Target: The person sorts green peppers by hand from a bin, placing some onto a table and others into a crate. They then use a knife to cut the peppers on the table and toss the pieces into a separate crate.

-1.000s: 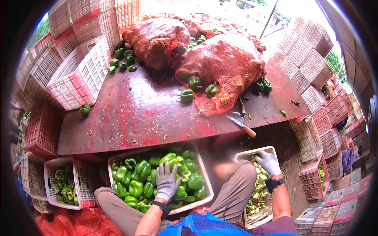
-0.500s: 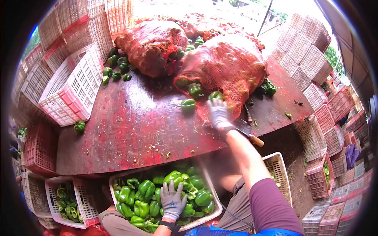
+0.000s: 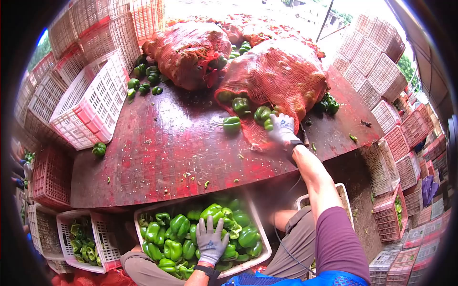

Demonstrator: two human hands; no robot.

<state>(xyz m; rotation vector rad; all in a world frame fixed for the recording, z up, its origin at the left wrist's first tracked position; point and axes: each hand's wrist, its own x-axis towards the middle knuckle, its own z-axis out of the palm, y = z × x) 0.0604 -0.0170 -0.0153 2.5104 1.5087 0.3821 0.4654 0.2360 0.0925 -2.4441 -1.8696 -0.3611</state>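
My left hand (image 3: 211, 242), in a grey work glove, lies with fingers spread on green bell peppers (image 3: 179, 226) that fill a white crate (image 3: 264, 257) at my knees. My right hand (image 3: 282, 129), gloved too, is at the mouth of a red net sack (image 3: 276, 71) on the table. Its fingers are curled against a green bell pepper (image 3: 268, 125); the glove partly hides the grip. Just left of it, another pepper (image 3: 262, 113) shows at the netting. One more pepper (image 3: 232, 124) lies loose on the tabletop, and one (image 3: 241, 106) sits at the sack's opening.
The red, worn table (image 3: 157, 157) also carries a second full net sack (image 3: 188, 55) and a white-and-pink crate (image 3: 90, 102). Stacked crates (image 3: 374, 52) rise on both sides. A crate of pepper pieces (image 3: 83, 240) stands at lower left; another crate (image 3: 346, 202) is behind my right arm.
My right hand has shifted slightly right at the sack's mouth and its fingers have curled in. More pepper shows beside it. The wooden-handled knife is now hidden. My left hand stays put.
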